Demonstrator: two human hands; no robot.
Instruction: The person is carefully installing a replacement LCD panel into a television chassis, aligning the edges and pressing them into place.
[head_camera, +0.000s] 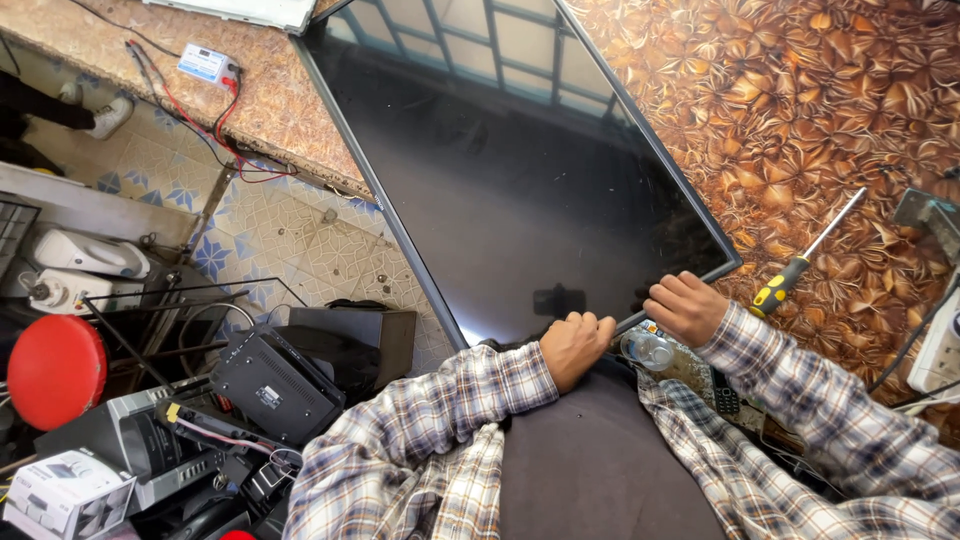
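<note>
Large flat screen panel (530, 170) lies face-up on leaf-patterned table (800, 90), near corner overhanging. Left hand (575, 345) and right hand (685, 305), close together, both clamped on near edge. Yellow-handled screwdriver (800, 262) lies right of panel.

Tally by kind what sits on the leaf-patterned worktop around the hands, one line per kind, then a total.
Flat screen panel, gripped at its near edge by the left hand and right hand: 1
Screwdriver with yellow and black handle: 1
Small clear round container by the hands: 1
Total: 3
</note>
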